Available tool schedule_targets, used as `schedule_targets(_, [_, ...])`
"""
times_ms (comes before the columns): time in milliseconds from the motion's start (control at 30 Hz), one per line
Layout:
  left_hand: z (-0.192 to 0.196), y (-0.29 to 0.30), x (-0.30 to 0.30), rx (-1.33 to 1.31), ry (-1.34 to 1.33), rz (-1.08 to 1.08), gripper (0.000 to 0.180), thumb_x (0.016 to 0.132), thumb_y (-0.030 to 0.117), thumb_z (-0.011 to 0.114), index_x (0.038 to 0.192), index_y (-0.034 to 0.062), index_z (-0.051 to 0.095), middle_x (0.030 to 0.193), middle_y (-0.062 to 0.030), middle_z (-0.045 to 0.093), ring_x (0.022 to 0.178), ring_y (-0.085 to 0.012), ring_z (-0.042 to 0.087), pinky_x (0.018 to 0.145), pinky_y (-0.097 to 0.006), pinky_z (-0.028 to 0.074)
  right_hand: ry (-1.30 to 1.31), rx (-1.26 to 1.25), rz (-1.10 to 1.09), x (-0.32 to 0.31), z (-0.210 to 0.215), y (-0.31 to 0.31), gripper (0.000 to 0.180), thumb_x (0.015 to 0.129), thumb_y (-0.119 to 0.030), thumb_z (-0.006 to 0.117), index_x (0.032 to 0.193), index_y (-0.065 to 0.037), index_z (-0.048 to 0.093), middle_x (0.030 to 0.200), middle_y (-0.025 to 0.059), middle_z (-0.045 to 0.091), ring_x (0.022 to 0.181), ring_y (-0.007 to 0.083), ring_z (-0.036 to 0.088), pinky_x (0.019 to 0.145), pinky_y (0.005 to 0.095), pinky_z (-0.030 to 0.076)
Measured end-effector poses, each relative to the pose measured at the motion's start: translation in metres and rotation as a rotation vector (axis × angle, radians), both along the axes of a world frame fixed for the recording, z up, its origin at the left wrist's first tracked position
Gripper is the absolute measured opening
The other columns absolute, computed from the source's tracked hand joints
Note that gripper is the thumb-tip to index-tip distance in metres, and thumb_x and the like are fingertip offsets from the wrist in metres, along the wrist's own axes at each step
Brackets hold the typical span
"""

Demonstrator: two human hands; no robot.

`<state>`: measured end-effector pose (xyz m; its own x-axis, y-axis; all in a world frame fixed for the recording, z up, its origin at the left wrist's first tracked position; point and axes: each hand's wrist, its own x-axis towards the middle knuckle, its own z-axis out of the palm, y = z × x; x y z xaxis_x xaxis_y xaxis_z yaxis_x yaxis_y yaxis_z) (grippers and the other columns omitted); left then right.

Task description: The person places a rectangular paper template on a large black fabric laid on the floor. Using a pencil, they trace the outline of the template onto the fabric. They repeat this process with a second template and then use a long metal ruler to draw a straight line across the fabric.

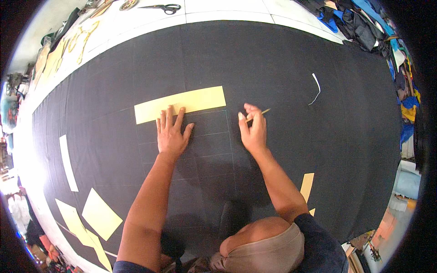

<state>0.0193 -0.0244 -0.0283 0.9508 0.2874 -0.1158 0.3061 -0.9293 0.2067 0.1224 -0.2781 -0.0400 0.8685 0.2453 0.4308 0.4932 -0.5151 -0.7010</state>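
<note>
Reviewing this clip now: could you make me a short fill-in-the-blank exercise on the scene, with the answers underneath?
1. The left hand rests on a paper strip coloured ____.
2. The cloth under that strip is ____.
3. A thin stick is held in the ____ hand.
4. A pair of ____ with black handles lies on the white tiles beyond the cloth.

Missing words: yellow; black; right; scissors.

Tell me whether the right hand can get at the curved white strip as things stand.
Probably yes: only flat black cloth shows between the right hand and the curved white strip, though that hand holds a thin stick, which might hamper a pick-up.
</note>
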Motion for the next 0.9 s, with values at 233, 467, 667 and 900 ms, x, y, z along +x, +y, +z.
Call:
schedule_targets(233, [-0.013,0.006,-0.011,0.023,-0.073,-0.024,0.062,0.103,0.052,0.053,0.157,0.024,0.043,0.167,-0.0185,0.027,0.154,-0.0437,0.022,0.127,-0.055,0.019,-0.148,-0.246,0.051,0.051,-0.007,0.026,0.03,0.091,-0.02,0.076,0.097,-0.009,0.049,0.133,0.0183,0.065,0.117,0.0369,0.062,0.102,0.052,0.041])
schedule_targets(467, [-0.021,0.011,-0.017,0.002,-0.168,-0.05,0.061,0.101,0.049,0.059,0.155,0.0239,0.046,0.165,-0.019,0.029,0.153,-0.0452,0.024,0.126,-0.057,0.021,-0.059,-0.292,0.095,0.052,-0.02,0.028,0.039,0.084,-0.026,0.083,0.1,-0.01,0.051,0.136,0.0162,0.062,0.134,0.0397,0.051,0.115,0.0576,0.031])
schedule_targets(667, [-0.021,0.008,-0.014,0.016,-0.174,-0.054,0.06,0.101,0.047,0.06,0.154,0.0231,0.048,0.165,-0.0195,0.031,0.153,-0.0453,0.025,0.125,-0.057,0.022,-0.034,-0.342,0.068,0.05,-0.017,0.028,0.04,0.086,-0.032,0.082,0.097,-0.01,0.051,0.14,0.0156,0.061,0.137,0.0374,0.05,0.115,0.0558,0.03])
schedule_targets(900, [-0.021,0.008,-0.016,-0.026,-0.208,-0.04,0.061,0.099,0.047,0.061,0.153,0.0219,0.049,0.163,-0.021,0.033,0.152,-0.0451,0.027,0.125,-0.058,0.021,-0.052,-0.346,0.095,0.053,-0.019,0.033,0.041,0.082,-0.034,0.084,0.096,-0.01,0.054,0.14,0.0149,0.06,0.136,0.0389,0.049,0.116,0.059,0.029])
